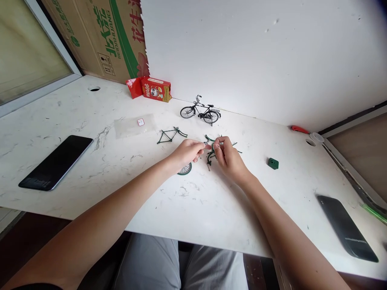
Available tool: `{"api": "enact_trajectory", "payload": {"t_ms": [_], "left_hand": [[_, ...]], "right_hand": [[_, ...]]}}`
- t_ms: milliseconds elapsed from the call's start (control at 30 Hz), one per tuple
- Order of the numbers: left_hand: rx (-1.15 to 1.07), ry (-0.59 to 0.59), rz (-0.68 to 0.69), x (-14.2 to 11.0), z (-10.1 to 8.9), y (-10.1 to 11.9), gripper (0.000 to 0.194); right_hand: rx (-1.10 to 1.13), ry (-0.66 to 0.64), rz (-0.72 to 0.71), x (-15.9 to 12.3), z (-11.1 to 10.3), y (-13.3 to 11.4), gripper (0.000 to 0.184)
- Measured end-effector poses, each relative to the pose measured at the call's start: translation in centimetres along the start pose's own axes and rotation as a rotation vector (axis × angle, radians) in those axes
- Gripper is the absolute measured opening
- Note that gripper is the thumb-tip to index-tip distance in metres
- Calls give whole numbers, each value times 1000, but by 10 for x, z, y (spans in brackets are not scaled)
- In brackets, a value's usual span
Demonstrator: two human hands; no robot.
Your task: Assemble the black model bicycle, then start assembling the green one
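Note:
My left hand [190, 152] is closed in a pinch on a small silver bicycle part [207, 142]. Close beside it, my right hand [227, 155] has thumb and forefinger pressed together; what they hold, if anything, is too small to make out. Green model bicycle parts [209, 162] lie under and around my right hand, partly hidden by it. A spoked wheel with a green rim [185, 169] shows from below my left hand. Farther left rests a dark green bicycle frame [171, 136]. Behind both hands stands an assembled black model bicycle [200, 110].
A clear plastic bag [133, 126] and a phone [57, 162] lie on the left. At the back are a red box [156, 89] and a large carton [99, 36]. On the right are a small green block [273, 163], another dark phone [347, 227] and a red-handled item [300, 129].

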State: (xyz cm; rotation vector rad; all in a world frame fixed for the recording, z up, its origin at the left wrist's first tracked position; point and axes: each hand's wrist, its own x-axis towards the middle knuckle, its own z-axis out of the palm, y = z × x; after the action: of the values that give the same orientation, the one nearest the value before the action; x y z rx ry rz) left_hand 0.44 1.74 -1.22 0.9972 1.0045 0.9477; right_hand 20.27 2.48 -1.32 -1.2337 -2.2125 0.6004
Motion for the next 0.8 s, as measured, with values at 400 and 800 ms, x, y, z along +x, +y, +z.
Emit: {"api": "enact_trajectory", "payload": {"t_ms": [400, 800], "left_hand": [[-6, -113, -8, -5, 4, -5, 25], [-53, -97, -72, -8, 3, 0, 26]], "right_hand": [[-85, 18, -21, -2, 2, 2, 21], [92, 38, -28, -2, 8, 5, 26]]}}
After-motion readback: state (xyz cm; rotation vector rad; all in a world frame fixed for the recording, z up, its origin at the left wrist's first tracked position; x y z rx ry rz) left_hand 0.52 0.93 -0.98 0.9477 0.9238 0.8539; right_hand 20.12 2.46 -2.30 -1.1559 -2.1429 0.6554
